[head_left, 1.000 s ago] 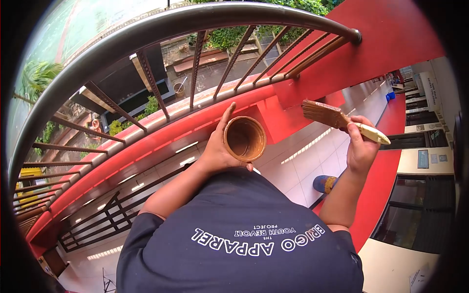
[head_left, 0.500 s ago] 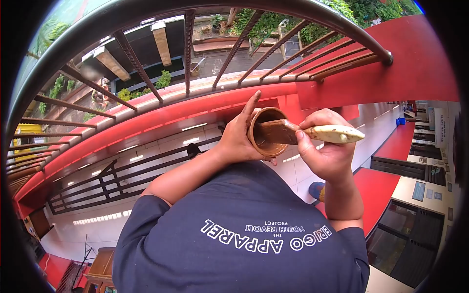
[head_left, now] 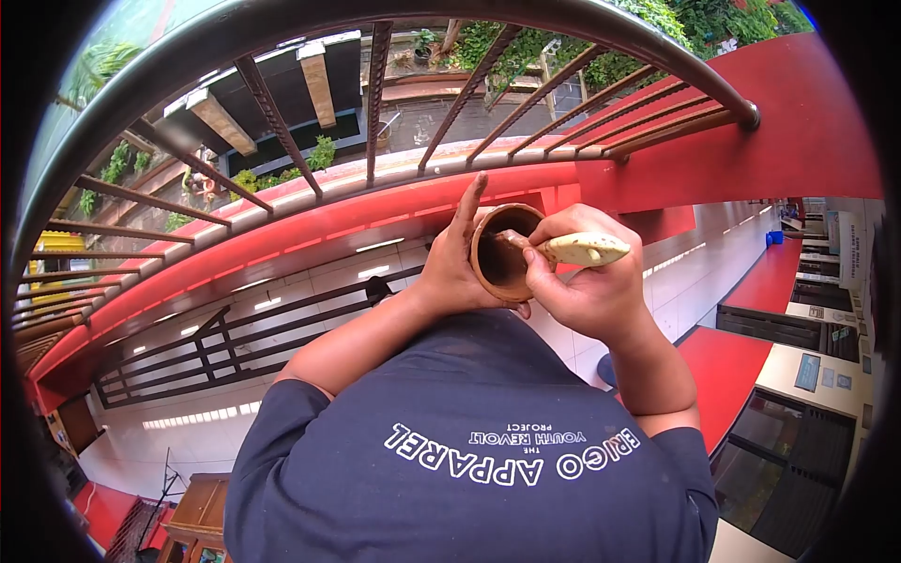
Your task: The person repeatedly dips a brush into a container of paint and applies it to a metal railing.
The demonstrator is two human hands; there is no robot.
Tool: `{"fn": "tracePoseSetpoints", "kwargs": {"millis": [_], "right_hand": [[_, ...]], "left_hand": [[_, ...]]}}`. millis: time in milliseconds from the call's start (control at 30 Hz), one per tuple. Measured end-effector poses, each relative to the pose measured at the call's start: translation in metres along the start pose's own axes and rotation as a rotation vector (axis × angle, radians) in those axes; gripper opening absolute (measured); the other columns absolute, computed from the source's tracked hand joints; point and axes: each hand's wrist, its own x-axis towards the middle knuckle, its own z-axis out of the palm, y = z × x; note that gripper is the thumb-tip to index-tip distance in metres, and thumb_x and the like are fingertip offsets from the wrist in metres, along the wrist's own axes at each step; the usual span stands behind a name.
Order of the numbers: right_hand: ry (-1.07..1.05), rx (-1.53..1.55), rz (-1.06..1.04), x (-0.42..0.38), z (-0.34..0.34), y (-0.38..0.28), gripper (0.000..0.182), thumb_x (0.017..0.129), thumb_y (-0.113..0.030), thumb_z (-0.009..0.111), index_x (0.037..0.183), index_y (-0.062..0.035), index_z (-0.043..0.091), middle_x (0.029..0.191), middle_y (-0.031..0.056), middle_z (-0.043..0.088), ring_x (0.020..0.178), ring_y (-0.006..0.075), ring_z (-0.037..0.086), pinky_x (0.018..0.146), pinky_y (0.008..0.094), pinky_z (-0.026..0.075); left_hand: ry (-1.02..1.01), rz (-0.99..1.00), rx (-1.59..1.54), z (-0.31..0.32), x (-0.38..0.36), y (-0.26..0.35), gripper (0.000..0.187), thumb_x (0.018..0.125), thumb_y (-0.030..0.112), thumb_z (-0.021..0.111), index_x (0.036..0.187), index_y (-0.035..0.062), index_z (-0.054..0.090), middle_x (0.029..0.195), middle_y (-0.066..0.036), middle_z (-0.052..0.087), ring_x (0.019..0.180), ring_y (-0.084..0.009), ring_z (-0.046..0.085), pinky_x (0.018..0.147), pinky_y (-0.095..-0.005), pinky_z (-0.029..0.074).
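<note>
My left hand grips a round brown pot from its far side, the index finger stretched up past the rim. The pot's mouth is tilted toward me, and its inside is dark brown. Between thumb and fingers, my right hand pinches a flat paintbrush by its cream, brown-spotted handle. The brush's brown-coated head reaches inside the pot, where its tip is hard to make out. Brown smears mark my left fingers.
A dark metal railing with ribbed bars curves in front of me above a red ledge. Plants and a lower yard lie beyond. On the tiled floor below stands a black metal frame. A wooden cabinet is at the lower left.
My right hand has moved left and the paintbrush has gone deeper into the pot, so less of its brown part shows. My left hand keeps the pot nearly in place.
</note>
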Motion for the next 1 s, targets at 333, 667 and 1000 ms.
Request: {"fn": "tracePoseSetpoints", "kwargs": {"millis": [333, 667, 1000], "right_hand": [[0.093, 0.007, 0.019, -0.006, -0.012, 0.0, 0.013, 0.068, 0.002, 0.071, 0.08, -0.0014, 0.064, 0.07, 0.0076, 0.062, 0.063, 0.02, 0.062, 0.059, 0.0298, 0.049], [0.389, 0.457, 0.335, -0.043, -0.037, 0.038, 0.014, 0.082, 0.003, 0.066, 0.095, 0.0004, 0.062, 0.091, 0.0045, 0.061, 0.082, 0.0096, 0.057, 0.077, 0.0242, 0.046], [0.396, 0.404, 0.336, -0.051, -0.029, 0.03, 0.015, 0.083, 0.004, 0.068, 0.096, 0.0007, 0.062, 0.093, 0.0059, 0.062, 0.083, 0.0095, 0.058, 0.076, 0.0227, 0.047]], "left_hand": [[0.036, 0.019, 0.03, 0.002, -0.002, -0.003, 0.149, 0.049, 0.031, 0.098, 0.154, 0.0124, -0.006, 0.124, -0.015, 0.06, 0.114, -0.0287, 0.062, 0.1, -0.04, 0.047], [0.106, -0.13, 0.208, 0.004, 0.002, 0.001, 0.149, 0.046, 0.036, 0.098, 0.155, 0.013, -0.001, 0.117, -0.011, 0.065, 0.109, -0.0277, 0.065, 0.098, -0.0376, 0.049], [0.114, -0.178, 0.27, 0.007, 0.006, 0.004, 0.146, 0.048, 0.041, 0.096, 0.155, 0.0129, 0.001, 0.115, -0.011, 0.066, 0.107, -0.0291, 0.064, 0.096, -0.0389, 0.048]]}}
